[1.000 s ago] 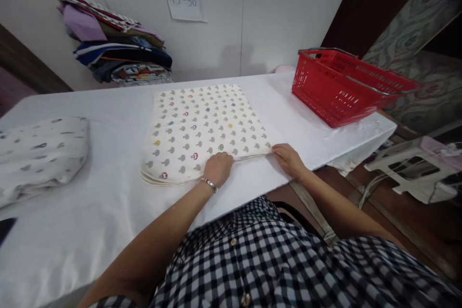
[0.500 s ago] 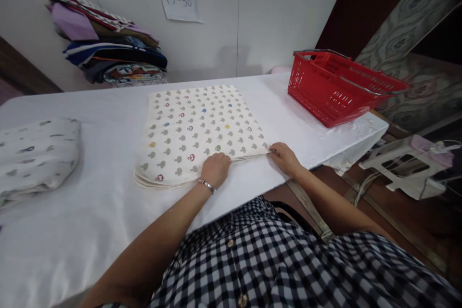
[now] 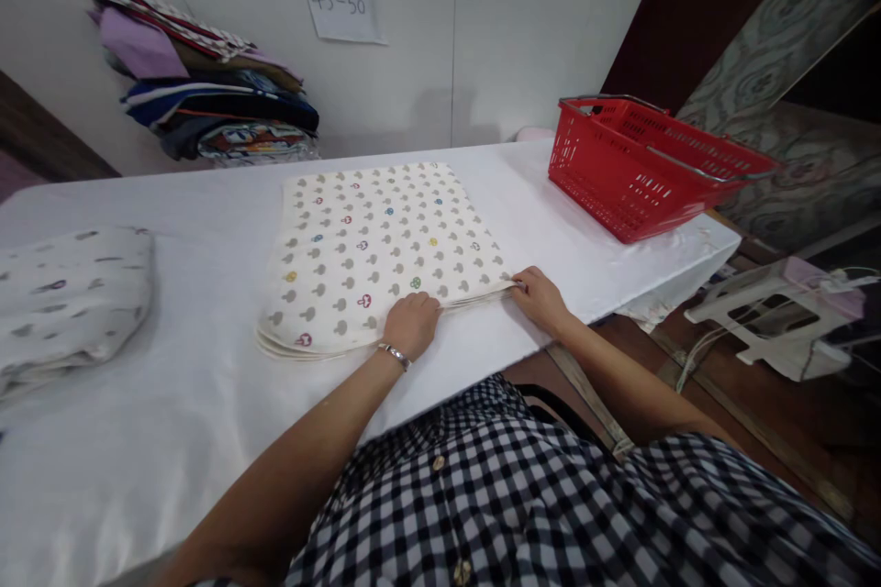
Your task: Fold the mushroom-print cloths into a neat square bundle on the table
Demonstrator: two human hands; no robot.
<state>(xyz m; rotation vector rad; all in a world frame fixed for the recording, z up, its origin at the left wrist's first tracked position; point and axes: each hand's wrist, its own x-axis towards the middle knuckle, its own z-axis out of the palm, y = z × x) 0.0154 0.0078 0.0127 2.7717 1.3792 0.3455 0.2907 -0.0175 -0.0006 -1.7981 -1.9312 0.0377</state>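
Observation:
A folded cream cloth (image 3: 392, 248), printed with grey and a few coloured mushrooms, lies flat in several layers on the white-covered table. At the middle of its near edge is my left hand (image 3: 411, 326), wearing a silver bracelet, its fingers bent over the top layers and closed on the edge. My right hand (image 3: 540, 298) pinches the near right corner, which is raised slightly off the table. The thumb of my left hand is mostly hidden.
Another white printed cloth (image 3: 75, 303) lies folded at the left. Stacked fabrics (image 3: 220, 101) stand at the back left by the wall. A red basket (image 3: 640, 170) sits at the table's right end. A white plastic stool (image 3: 777, 316) stands on the floor at right.
My right hand has moved very slightly up and left with the cloth's corner. My left hand stays in place on the edge.

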